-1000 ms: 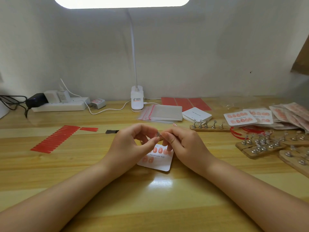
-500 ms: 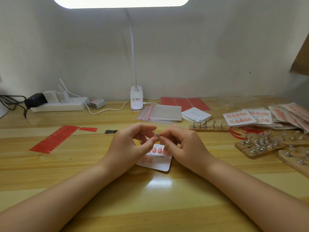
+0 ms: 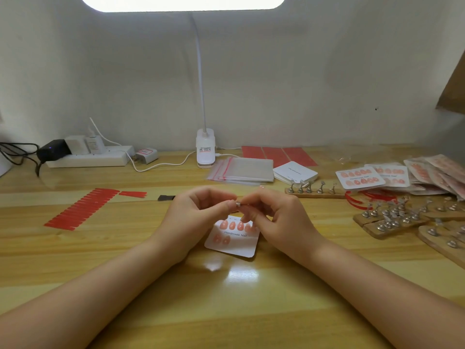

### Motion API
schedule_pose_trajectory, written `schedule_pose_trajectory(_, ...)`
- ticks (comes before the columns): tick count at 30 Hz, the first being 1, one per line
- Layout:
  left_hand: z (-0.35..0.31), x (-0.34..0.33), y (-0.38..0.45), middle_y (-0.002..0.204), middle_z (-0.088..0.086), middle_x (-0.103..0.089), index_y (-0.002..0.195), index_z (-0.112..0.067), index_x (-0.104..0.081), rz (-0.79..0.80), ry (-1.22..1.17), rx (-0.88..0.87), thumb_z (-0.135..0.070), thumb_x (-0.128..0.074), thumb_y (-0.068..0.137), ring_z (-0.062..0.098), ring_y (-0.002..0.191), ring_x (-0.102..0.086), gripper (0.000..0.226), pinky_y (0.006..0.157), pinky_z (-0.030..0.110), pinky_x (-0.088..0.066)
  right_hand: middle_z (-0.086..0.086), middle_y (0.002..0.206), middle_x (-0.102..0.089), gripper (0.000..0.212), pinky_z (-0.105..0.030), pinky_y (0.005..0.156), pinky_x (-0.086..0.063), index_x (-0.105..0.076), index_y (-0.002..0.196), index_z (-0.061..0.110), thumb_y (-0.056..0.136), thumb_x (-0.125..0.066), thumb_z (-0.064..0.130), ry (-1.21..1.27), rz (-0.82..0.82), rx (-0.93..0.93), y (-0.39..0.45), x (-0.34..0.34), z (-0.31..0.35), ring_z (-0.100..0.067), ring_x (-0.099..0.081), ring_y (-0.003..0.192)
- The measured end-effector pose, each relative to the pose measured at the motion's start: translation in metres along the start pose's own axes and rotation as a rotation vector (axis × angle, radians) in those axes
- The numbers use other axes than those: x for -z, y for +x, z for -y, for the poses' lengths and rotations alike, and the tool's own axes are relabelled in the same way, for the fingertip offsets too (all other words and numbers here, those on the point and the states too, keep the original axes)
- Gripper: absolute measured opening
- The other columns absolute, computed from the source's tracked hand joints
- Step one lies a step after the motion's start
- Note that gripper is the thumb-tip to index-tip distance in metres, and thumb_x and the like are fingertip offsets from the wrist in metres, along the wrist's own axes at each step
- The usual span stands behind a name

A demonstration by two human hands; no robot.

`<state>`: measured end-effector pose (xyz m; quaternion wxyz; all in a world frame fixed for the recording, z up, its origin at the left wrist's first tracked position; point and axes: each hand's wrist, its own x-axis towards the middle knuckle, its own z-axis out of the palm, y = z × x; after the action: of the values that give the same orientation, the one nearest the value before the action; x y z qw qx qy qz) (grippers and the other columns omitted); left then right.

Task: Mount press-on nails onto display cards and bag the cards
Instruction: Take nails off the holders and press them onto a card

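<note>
The wooden table (image 3: pixel 75 260) carries everything; places below are relative to the display card (image 3: pixel 232 239) at its centre. Right of the card lie several wooden boards (image 3: pixel 392 222) studded with metal nail stands. Behind it sit one stack of clear bags (image 3: pixel 242 170) and one stack of blank cards (image 3: pixel 295 172). The card holds six pink nails (image 3: pixel 231 225), four above two. Just above it, the left hand (image 3: pixel 191 220) and right hand (image 3: pixel 279 220) together pinch one small metal stand (image 3: pixel 238 204).

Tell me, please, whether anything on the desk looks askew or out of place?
Only slightly: the display card under the hands lies turned at an angle to the desk edge, and its lower row holds just two nails. Nothing looks spilled or damaged.
</note>
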<state>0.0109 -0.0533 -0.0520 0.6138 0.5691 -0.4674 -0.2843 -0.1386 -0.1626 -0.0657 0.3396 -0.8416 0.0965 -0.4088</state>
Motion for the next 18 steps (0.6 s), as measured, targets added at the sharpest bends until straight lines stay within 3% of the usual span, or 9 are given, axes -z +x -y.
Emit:
schedule_pose_trajectory(4,0.0006,-0.0002,0.0005,0.088,0.005,-0.075,0.085,-0.020,-0.077,-0.013,0.026,0.002,-0.008,-0.071,0.082,0.020,0.087,-0.071,0.013,0.073,0.022,-0.055,-0.005,0.083,-0.071,0.011,-0.040,0.068,-0.056,-0.072,0.096,0.004,0.085,-0.071,0.004,-0.027,-0.014,0.012,-0.0004,0.0005,0.0006,-0.016,-0.071,0.073)
schedule_pose_trajectory(7,-0.0014,-0.0024,-0.0010,0.084,0.001,-0.075,0.094,-0.018,-0.073,-0.024,0.118,-0.039,-0.007,-0.068,0.086,0.011,0.078,-0.071,0.015,0.066,0.015,-0.052,-0.004,0.082,-0.071,0.011,-0.039,0.068,-0.056,-0.073,0.095,0.004,0.085,-0.069,0.000,-0.055,-0.020,0.031,-0.0013,0.0005,0.0008,-0.016,-0.070,0.074)
schedule_pose_trajectory(9,-0.0015,-0.0032,-0.0023,0.084,-0.002,-0.075,0.099,-0.019,-0.071,-0.029,0.188,-0.082,-0.007,-0.066,0.088,0.008,0.075,-0.070,0.017,0.066,0.016,-0.053,-0.003,0.082,-0.071,0.012,-0.039,0.068,-0.056,-0.073,0.094,0.005,0.085,-0.068,-0.003,-0.066,-0.018,0.038,-0.0013,0.0004,0.0005,-0.014,-0.070,0.074)
schedule_pose_trajectory(13,-0.0013,-0.0045,-0.0056,0.086,-0.005,-0.073,0.094,-0.028,-0.069,-0.048,0.319,-0.178,-0.010,-0.064,0.090,0.017,0.079,-0.070,0.019,0.073,0.025,-0.057,-0.002,0.083,-0.071,0.011,-0.037,0.067,-0.056,-0.072,0.094,0.005,0.085,-0.069,0.000,-0.057,-0.016,0.026,-0.0011,-0.0005,0.0005,-0.009,-0.069,0.072)
schedule_pose_trajectory(18,-0.0037,-0.0042,-0.0049,0.085,-0.016,-0.071,0.090,-0.032,-0.067,-0.064,0.442,-0.276,-0.008,-0.065,0.089,0.006,0.072,-0.068,0.024,0.067,0.010,-0.049,-0.001,0.082,-0.070,0.009,-0.036,0.066,-0.056,-0.071,0.094,0.007,0.087,-0.068,0.003,-0.044,-0.020,0.003,-0.0011,-0.0004,0.0008,-0.007,-0.069,0.071)
